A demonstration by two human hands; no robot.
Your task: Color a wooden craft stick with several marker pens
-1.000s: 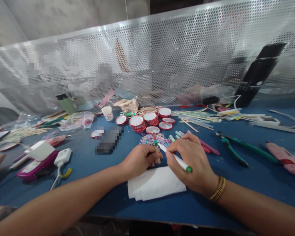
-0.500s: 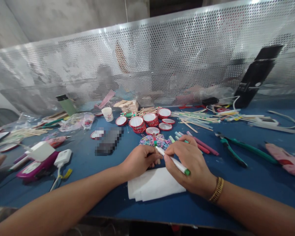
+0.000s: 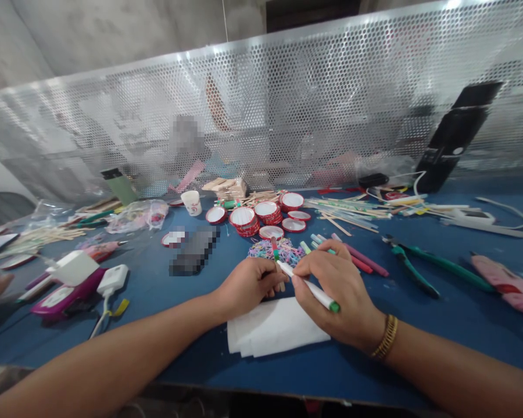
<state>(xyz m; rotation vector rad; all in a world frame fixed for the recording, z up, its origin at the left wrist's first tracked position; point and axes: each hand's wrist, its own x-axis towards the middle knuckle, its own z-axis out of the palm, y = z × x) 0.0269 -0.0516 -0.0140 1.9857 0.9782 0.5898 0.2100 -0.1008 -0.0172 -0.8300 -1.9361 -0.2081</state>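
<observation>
My right hand grips a white marker with a green end, its tip pointing left at a small wooden stick. My left hand is closed on that stick, which shows red and green bands near its top. Both hands rest above a folded white cloth on the blue table. A heap of coloured rubber bands lies just beyond the fingers.
Red-rimmed round lids stand behind the hands. Loose markers, green-handled pliers and a pink tool lie to the right. A purple device and a white plug lie left. A perforated metal screen walls the back.
The right hand has shifted the marker a little to the left and down toward the stick. The left hand has stayed where it was.
</observation>
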